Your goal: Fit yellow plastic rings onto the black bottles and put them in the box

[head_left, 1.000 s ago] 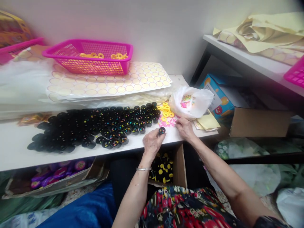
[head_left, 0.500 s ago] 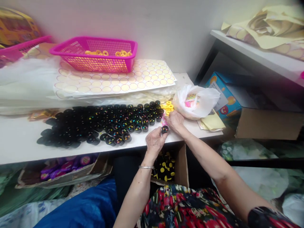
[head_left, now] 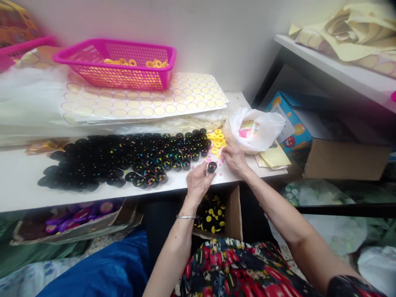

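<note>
My left hand [head_left: 198, 181] pinches a small black cap [head_left: 212, 166] with coloured beads inside, held just above the white table's [head_left: 18, 189] front edge. My right hand [head_left: 235, 159] rests beside it with fingers curled down over a scatter of tiny pink beads [head_left: 220, 161]; what it grips I cannot make out. Yellow rings [head_left: 216, 140] lie just behind the hands. A large cluster of black caps [head_left: 123, 161], several filled with beads, spreads to the left.
A white plastic bag [head_left: 255, 130] of coloured bits sits right of the hands. Behind are sticker sheets [head_left: 139, 103] and a pink basket [head_left: 114, 68] with yellow rings. A cardboard box [head_left: 216, 212] of black-and-yellow pieces stands under the table. A shelf [head_left: 334, 76] rises at right.
My right hand went left to the yellow rings, then came back toward the pink beads next to the cap. My left hand kept holding the cap in nearly the same spot.
</note>
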`<state>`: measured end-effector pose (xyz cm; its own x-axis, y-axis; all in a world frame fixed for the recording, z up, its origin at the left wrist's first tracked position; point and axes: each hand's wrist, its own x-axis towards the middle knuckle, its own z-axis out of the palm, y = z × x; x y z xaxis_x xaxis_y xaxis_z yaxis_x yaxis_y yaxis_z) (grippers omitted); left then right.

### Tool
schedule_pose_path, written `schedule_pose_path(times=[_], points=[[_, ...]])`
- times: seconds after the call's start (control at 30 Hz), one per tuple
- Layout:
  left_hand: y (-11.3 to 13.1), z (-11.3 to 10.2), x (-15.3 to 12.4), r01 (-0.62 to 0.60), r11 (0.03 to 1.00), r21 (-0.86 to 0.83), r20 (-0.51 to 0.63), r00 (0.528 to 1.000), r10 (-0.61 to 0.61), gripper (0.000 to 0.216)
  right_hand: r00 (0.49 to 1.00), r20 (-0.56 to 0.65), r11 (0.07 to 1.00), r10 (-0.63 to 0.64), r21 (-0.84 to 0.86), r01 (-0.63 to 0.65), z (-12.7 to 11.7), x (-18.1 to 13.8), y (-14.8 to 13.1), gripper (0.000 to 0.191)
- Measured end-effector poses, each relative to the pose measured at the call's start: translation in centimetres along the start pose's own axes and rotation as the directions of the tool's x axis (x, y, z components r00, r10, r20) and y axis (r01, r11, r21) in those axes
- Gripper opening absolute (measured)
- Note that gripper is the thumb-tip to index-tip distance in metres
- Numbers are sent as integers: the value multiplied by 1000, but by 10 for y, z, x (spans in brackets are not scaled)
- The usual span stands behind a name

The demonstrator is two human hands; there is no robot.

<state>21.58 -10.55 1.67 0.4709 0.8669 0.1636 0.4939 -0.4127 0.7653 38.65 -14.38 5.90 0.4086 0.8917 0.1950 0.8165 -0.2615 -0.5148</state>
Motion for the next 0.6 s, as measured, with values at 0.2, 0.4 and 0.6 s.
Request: schedule_pose_path(times=[0.2, 0.4, 0.6], points=[[-11, 1, 2, 5, 977, -212, -23, 1000, -10, 37, 975, 129, 971, -181, -135, 198, 5, -32, 3, 19], [-13, 3, 2, 0, 973, -230, -21, 1000, -5, 39, 958, 204, 907, -199, -331, 259, 5, -35, -6, 22], [-10, 4, 2, -49, 984, -169, -44, 998, 43, 34, 936, 330, 961, 124, -274, -31, -14, -42, -7, 25]])
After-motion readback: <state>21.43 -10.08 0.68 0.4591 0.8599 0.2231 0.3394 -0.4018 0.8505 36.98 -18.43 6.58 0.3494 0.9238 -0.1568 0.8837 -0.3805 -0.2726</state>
